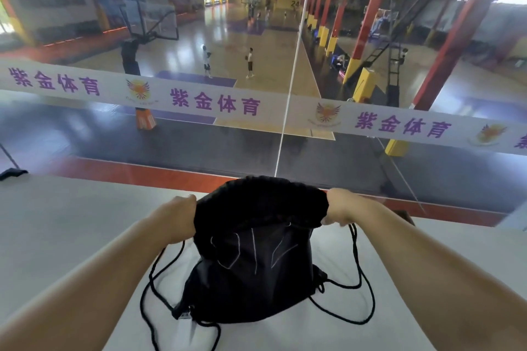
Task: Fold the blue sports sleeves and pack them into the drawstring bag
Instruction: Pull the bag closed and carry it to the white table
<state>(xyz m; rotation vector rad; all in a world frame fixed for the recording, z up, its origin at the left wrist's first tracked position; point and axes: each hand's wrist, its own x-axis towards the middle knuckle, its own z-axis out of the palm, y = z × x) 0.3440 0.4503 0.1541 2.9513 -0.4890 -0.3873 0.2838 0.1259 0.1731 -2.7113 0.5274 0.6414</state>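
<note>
Gripping the black drawstring bag [253,259] by its gathered mouth, both hands [178,219] [340,208] hide its contents.

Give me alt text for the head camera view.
Left hand and right hand grip the mouth of a black bag on a white table. Its cords lie loose; a basketball court shows beyond glass.

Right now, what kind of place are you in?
Most likely an indoor basketball gym, seen from a raised ledge behind glass. Below lies a shiny wooden court with purple painted zones, a tall glass-backboard basketball hoop stand and people playing. Both hands grip a black fabric drawstring bag.
</note>
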